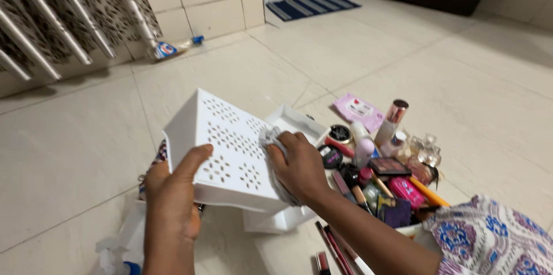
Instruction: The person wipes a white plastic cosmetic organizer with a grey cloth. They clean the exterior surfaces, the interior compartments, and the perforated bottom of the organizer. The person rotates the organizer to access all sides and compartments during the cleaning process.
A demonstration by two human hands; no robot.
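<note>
Above the pale tiled floor (403,62), a white perforated basket (230,142), tipped so its patterned wall faces up. Held at its lower left edge by the left hand (173,194), thumb stretched across the wall, remaining fingers hidden beneath: clamped on the basket. Pressed against the basket's right part, the right hand (299,165), fingers closed around a crumpled white cloth (271,139), cloth touching the perforated wall. Basket thus caught between both hands, left one low at the edge, right one higher on the face.

Just behind the basket, partly hidden by it, a second white tray (294,122). Right of the basket, a crowded pile of makeup: a pink wipes pack (358,111), a tall bottle with a coppery cap (391,120), a dark palette (389,166), a pink pouch (406,190), small glass bottles (425,148). Below the basket toward the right, several pencils (337,249) lying on the floor. Lower left of the basket, a spray bottle (112,255), mostly cut off. Far beyond the basket, a blue striped mat (314,5); upper left of it, white slanted bars (63,16) and a small packet (170,49) by the wall.
</note>
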